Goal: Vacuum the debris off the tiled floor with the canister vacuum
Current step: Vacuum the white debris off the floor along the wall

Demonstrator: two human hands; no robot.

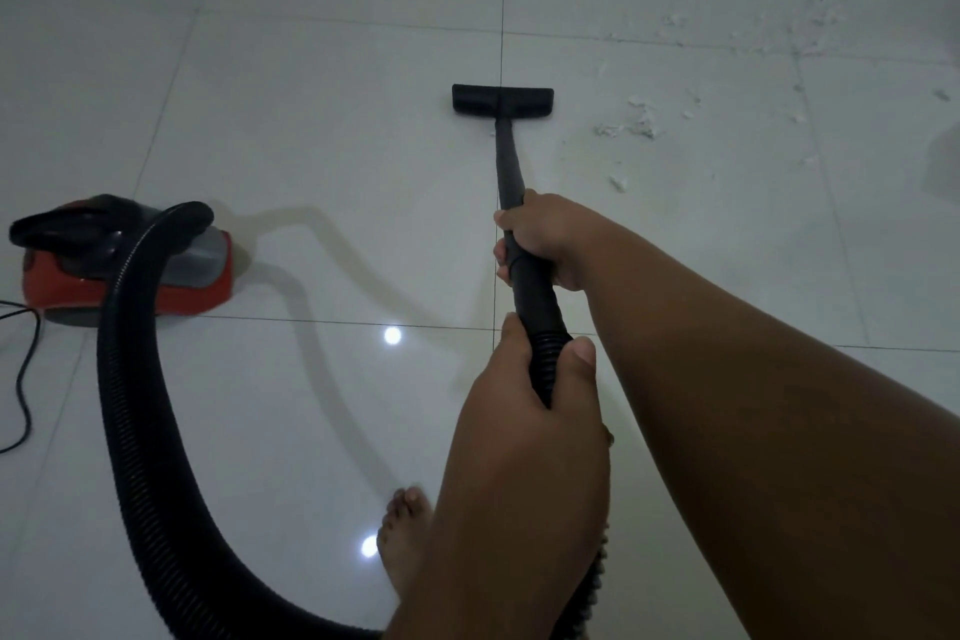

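Observation:
A black vacuum wand [506,156] runs from my hands out to a flat black floor nozzle [503,100] resting on the white tiled floor [322,130]. My right hand [545,242] grips the wand higher up. My left hand [524,395] grips the ribbed end of the hose just below it. The black corrugated hose [135,405] loops left to the red and grey canister vacuum [130,265]. White debris [631,122] lies scattered to the right of the nozzle and further back at the right.
A thin black power cord [23,369] trails from the canister at the left edge. My bare foot [402,535] stands on the tile below my left hand. Two bright light reflections show on the glossy floor.

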